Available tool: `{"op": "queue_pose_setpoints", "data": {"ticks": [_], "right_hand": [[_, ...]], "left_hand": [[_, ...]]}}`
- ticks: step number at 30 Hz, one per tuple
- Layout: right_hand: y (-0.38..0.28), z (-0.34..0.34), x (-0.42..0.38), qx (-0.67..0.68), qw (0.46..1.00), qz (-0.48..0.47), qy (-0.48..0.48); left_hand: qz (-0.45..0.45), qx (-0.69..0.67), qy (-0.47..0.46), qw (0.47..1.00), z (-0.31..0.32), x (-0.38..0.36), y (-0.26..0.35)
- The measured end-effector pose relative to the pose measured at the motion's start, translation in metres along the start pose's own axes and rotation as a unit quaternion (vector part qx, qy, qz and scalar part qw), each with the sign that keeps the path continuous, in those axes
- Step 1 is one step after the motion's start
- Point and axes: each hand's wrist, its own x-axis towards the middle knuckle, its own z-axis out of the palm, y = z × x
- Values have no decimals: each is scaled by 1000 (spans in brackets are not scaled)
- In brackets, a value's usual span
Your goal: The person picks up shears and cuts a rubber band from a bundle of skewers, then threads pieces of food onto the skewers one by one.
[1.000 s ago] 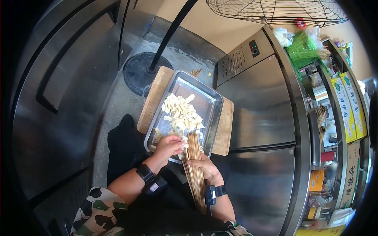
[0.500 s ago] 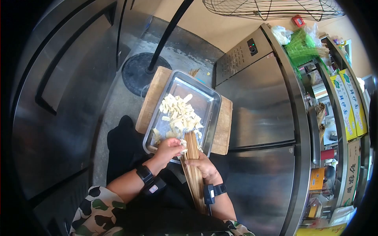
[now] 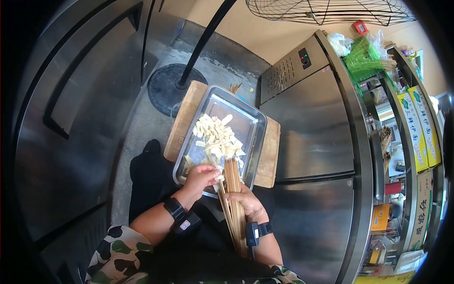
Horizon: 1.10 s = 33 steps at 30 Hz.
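Observation:
My right hand (image 3: 246, 200) is wrapped around a thick bundle of bamboo skewers (image 3: 233, 182), whose tips point up toward a metal tray (image 3: 257, 137). A few skewers (image 3: 224, 206) stand apart along the bundle's left side. Just left of the bundle, my left hand (image 3: 200, 180) pinches a small pale food piece (image 3: 219, 175) between thumb and fingers, right at the tip of a separated skewer. In the tray lies a loose heap of pale, cream-coloured food strips (image 3: 218, 137), its lower part beside my fingers and the skewer tips.
The tray rests on a wooden board or box (image 3: 267, 156). Behind it stands a black pole on a round base (image 3: 163, 87). Steel cabinets rise at the left (image 3: 80, 128) and right (image 3: 309, 128). A crowded shelf (image 3: 402, 142) runs down the far right, and a wire fan cage (image 3: 326, 12) hangs above.
A gap has opened between the bundle and the few skewers on its left. My left hand has shifted slightly left with the pale piece; my right hand keeps its grip.

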Motion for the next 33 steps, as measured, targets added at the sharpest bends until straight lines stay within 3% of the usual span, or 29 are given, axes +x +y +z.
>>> {"op": "queue_pose_setpoints", "data": {"ticks": [12,24,33], "right_hand": [[-1,2,-2,-6,1000,12,-6],[-2,10,0,-26,999,11,-36],[2,9,3,-36,999,3,-32]], "left_hand": [[-4,-8,15,1000,1,-1,6],[55,7,50,997,-1,8,15],[214,81,51,972,8,7,15]]}}
